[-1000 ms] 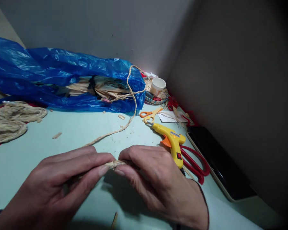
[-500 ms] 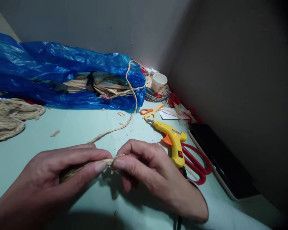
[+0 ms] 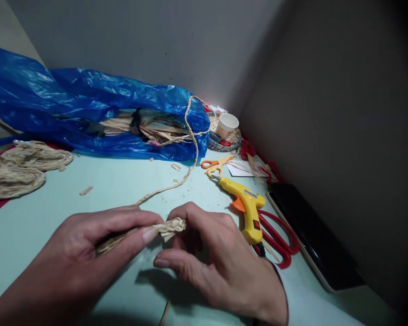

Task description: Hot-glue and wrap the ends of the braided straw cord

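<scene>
Just in front of me, the person's left hand [image 3: 88, 249] is closed around a thick, straw-coloured braid of twisted dried fibre [image 3: 172, 226], pinching it between thumb and fingers so that its frayed end pokes out to the right, above the pale green surface [image 3: 115, 181]. The right hand [image 3: 221, 262] is held wide at that end, thumb dropped well away from the fingers; the index finger is right by the tip, though I cannot tell whether it touches. From behind the left hand a thin, pale braided cord [image 3: 187, 174] winds away over the surface and up onto a crumpled, shiny blue plastic bag [image 3: 88, 86], in whose opening a bundle of dried straw strips [image 3: 163, 124] shows. Over on the left I see flat, oval coils of pale braid [image 3: 15, 179]. Beyond the right hand lies a yellow glue gun with an orange trigger [image 3: 248, 203], its nozzle near a pair of orange-and-yellow-handled scissors [image 3: 224, 160]. Red looped handles [image 3: 286, 262] lie beside it, next to a flat black device with a pale edge [image 3: 313, 235]. At the back, a white cup [image 3: 228, 124] sits in a round woven basket [image 3: 221, 147].
</scene>
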The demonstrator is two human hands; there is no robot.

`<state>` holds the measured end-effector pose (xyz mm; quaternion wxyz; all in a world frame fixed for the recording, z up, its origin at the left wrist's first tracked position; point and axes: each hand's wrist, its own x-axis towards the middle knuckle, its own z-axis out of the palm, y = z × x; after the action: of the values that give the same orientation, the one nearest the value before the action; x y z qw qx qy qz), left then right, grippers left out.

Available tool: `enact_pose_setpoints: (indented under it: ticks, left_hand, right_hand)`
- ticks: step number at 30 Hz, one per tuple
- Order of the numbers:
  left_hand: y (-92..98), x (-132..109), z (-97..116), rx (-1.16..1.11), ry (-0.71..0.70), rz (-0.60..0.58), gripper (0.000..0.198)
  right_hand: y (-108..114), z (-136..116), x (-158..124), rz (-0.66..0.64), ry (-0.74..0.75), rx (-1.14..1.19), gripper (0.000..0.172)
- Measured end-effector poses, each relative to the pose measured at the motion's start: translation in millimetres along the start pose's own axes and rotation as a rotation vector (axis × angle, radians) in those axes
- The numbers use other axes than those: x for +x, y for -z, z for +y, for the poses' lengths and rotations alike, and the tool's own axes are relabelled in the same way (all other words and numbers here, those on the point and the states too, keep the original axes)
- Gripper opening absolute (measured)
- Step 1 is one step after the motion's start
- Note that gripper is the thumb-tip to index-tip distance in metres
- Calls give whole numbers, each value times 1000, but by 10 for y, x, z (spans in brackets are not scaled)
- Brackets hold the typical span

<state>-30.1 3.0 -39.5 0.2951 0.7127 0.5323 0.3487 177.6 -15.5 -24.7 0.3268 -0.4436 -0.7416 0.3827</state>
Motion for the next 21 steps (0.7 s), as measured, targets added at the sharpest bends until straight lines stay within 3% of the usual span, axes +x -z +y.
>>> enact_pose_setpoints:
  ticks: [7,14,17,21]
  left_hand:
    - [-71,-81,0,217,-310,39,27]
    - [-101,-147,31,157,-271,-32,17]
    - [-63,-117,68,42,-314,-68,17]
    - [-32,-87,154,-82,-244,-111,18]
  right_hand:
    - [-26,91,-38,-16,219,-215,25]
    - [-46,94,-38,2,304,-44,34]
    - [-56,45,-54,32,252,67,34]
    - [-70,27,-65,67,236,109,36]
